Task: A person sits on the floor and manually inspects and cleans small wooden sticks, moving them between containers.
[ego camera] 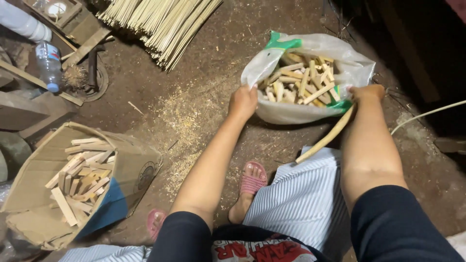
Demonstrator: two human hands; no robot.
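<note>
Head view. Left hand [242, 101] clenched on the near left rim of a plastic bag [272, 112]; right hand [367, 92] clenched on the bag's right rim. Bag sits on the dirt floor [204, 73] ahead of the person, mouth open, full of short wood pieces [301, 82]. A curved stick [326, 137] leans from the bag's right side down to the striped skirt [301, 194]. Cardboard box [131, 170] of wood offcuts [80, 179] lies well to the left. Bundle of thin sticks [160, 22] at top; plastic bottle [48, 65] far left.
</note>
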